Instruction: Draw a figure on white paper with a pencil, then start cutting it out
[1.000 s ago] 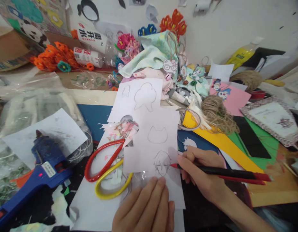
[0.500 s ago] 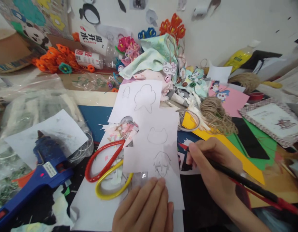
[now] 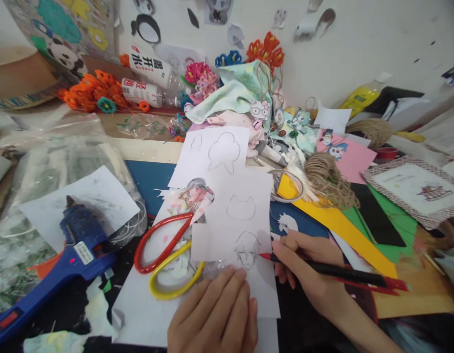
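Observation:
My left hand [image 3: 215,311] lies flat on the white paper [image 3: 212,242], its fingers extended side by side just below a pencil drawing of a face [image 3: 248,249]. My right hand [image 3: 304,264] is closed around a black and red pen [image 3: 344,273]. The pen's red tip is at the right edge of the drawn face. Above the face a cat-head outline [image 3: 240,208] is drawn, and a cloud-like shape [image 3: 224,151] is on the upper sheet. Left of the face lie red and yellow scissor handles [image 3: 164,245].
A blue glue gun [image 3: 82,255] lies at the left on plastic bags and paper. Twine [image 3: 324,179], a tape ring [image 3: 286,185] and a dark phone-like slab [image 3: 377,215] are at the right. Cloth [image 3: 245,88], orange flowers [image 3: 90,93] and bottles [image 3: 142,93] line the back.
My right hand has brought the pen tip left and down to the drawn face. The view has shifted slightly. My left hand remains on the paper.

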Available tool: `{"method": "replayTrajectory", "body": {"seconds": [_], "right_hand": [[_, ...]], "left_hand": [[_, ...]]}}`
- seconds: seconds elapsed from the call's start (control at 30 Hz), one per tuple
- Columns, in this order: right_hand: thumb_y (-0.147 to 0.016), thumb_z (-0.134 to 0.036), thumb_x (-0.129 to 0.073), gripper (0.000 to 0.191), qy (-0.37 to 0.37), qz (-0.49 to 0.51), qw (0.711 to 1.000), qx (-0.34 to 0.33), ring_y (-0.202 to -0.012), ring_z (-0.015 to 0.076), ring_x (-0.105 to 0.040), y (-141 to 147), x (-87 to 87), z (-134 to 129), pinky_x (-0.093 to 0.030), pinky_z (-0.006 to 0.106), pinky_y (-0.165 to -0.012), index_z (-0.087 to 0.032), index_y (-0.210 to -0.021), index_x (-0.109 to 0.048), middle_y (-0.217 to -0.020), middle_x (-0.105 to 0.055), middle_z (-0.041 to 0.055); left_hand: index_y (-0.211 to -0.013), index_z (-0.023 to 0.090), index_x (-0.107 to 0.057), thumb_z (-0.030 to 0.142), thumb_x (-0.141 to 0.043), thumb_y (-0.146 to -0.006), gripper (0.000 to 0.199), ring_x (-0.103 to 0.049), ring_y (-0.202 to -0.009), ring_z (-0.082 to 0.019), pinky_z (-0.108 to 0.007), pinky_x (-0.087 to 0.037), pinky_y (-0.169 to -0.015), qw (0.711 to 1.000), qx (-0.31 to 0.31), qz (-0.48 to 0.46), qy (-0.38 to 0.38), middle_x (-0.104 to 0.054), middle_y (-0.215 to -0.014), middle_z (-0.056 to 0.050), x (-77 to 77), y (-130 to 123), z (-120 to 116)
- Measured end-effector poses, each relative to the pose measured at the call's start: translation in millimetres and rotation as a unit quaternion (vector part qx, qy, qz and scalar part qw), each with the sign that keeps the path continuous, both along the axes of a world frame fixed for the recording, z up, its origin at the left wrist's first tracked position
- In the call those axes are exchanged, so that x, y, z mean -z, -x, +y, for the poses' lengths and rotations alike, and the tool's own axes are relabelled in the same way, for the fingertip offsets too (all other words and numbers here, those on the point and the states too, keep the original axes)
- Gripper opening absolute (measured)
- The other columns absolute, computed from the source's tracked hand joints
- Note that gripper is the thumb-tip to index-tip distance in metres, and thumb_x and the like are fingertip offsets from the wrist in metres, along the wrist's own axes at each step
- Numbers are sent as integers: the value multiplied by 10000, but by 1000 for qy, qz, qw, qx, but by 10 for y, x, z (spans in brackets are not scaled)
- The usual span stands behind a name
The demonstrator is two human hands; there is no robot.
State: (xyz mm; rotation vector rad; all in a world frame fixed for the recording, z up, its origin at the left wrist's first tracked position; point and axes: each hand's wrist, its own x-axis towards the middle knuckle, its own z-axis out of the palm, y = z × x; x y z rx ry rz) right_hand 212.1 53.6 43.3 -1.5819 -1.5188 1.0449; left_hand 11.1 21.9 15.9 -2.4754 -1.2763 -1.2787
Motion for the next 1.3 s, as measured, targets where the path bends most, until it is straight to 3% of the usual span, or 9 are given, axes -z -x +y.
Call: {"method": "replayTrajectory", "body": {"seconds": [0.43,0.6,0.63,0.73,1.3], "right_hand": [[-976,-364,-595,441,-25,-12,999,-21,-389,74,-564,-6,21,7,-398,174,-411,-204,-574,-509,-494,-629,-31],[-978,-346,-590,437,-22,-24,999,-32,-403,72,-577,0,14,14,-408,164,-422,-205,-574,-500,-497,-630,-38],[-978,-344,-587,435,-21,-24,999,-34,-405,71,-579,2,11,14,-409,163,-422,-206,-576,-494,-499,-630,-39],[-983,-337,-577,434,-24,-24,999,-31,-408,70,-576,5,0,14,-414,163,-428,-209,-580,-483,-496,-623,-42],[-962,-338,-582,433,-37,-38,998,-33,-402,81,-569,15,-26,18,-413,182,-429,-209,-555,-508,-474,-611,-34]], "left_hand": [[-956,161,-752,110,-624,-897,150,-772,-879,-153,-274,-548,-775,1000,2,15,0,-790,-1023,25,-4,-18,17],[-884,170,-751,116,-584,-926,180,-772,-808,-135,-272,-524,-772,997,-44,-53,-41,-799,-927,33,42,-53,25],[-924,169,-754,120,-611,-911,151,-772,-853,-144,-269,-534,-792,1000,-14,-12,-10,-797,-973,29,40,-49,25],[-945,164,-755,116,-624,-900,146,-773,-868,-150,-267,-547,-784,1000,0,11,1,-793,-1001,26,12,-19,19],[-957,160,-757,115,-629,-899,148,-772,-886,-157,-266,-556,-811,1000,2,5,2,-791,-1020,20,7,-1,18]]}}
